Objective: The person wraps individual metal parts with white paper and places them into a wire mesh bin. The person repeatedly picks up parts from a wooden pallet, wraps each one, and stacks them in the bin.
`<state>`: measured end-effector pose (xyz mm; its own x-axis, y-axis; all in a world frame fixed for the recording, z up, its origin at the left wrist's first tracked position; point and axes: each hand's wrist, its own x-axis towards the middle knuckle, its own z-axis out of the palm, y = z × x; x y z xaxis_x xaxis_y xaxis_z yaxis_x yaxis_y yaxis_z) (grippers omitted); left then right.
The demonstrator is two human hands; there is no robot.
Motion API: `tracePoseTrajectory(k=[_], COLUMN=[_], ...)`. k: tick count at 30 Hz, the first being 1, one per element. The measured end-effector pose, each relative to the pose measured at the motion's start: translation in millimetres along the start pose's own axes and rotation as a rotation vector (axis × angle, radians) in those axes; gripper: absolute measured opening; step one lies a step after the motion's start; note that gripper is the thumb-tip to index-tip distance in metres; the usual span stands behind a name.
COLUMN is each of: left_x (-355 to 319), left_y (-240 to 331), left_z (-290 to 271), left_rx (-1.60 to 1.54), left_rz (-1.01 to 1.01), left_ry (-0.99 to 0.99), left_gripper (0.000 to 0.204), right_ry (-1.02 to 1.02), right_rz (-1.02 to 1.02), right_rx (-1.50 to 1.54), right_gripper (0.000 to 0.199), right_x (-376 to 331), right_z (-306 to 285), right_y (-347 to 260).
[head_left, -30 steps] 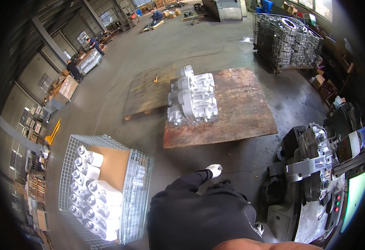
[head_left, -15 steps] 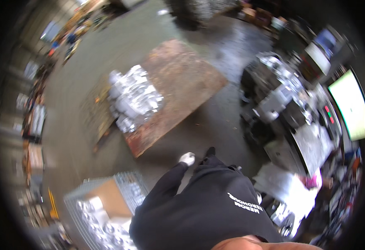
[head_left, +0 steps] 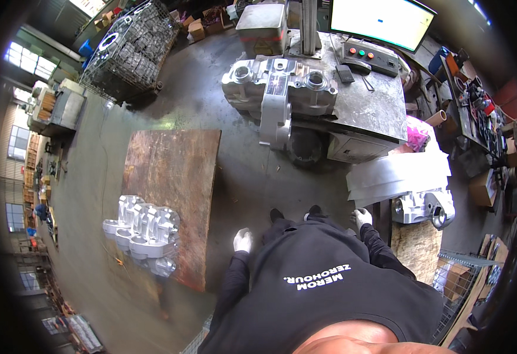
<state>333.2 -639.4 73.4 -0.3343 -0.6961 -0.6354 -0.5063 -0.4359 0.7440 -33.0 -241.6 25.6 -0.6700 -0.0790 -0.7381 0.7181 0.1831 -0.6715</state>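
Observation:
My left hand [head_left: 243, 240], in a white glove, hangs at my left side, its fingers loosely curled and holding nothing. It is to the right of a worn wooden tabletop [head_left: 170, 156], which carries several silver metal castings [head_left: 147, 229]. My right hand [head_left: 362, 218], also gloved in white, hangs beside a stack of white sheets [head_left: 382, 179]. Its fingers are a little apart with nothing in them. Just right of it, a silver casting [head_left: 414, 206] rests by the sheets. Ahead, a large silver casting [head_left: 279, 94] sits at the workbench's left end.
The grey metal workbench [head_left: 376, 106] bears a button box [head_left: 367, 56] and a lit monitor [head_left: 382, 20]. A wire cage [head_left: 131, 53] full of metal parts stands far left. Another wire basket [head_left: 456, 283] is close at my right. A pink bag [head_left: 416, 134] lies behind the sheets.
My view has swung right, so the workbench now lies ahead and the wooden tabletop to the left. My right hand has come into clear view; the left still hangs at my side.

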Motion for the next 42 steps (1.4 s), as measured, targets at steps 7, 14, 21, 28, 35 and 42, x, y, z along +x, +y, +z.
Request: tracePoseTrajectory(k=[7,14,21,28,35,42], left_x=[-23,-40,-9,80,159,222], left_y=[6,-4,36,79,91,112], left_z=[13,18,22,12,-16,-45], left_rx=[-0.093,0.469,0.652,0.390,0.311,-0.134], left_rz=[-0.075,0.067,0.091,0.148,0.061,-0.105], left_ry=[0.003,0.055,0.011,-0.035,-0.124,-0.382], left_gripper=[0.028,0.032,0.033,0.031,0.030,0.026], right_ry=[-0.039,0.051,0.081,0.138,0.102,0.213], right_rz=[0.085,0.117,0.084,0.092,0.010,-0.009], right_rx=[-0.048,-0.119,0.031,0.042,0.056,0.123], right_gripper=[0.025,0.024,0.025,0.025,0.028,0.025], right_x=[8,25,28,24,-8,-35], right_z=[-12,-33,-17,34,112,148], right_y=[29,29,9,9,-51,-68])
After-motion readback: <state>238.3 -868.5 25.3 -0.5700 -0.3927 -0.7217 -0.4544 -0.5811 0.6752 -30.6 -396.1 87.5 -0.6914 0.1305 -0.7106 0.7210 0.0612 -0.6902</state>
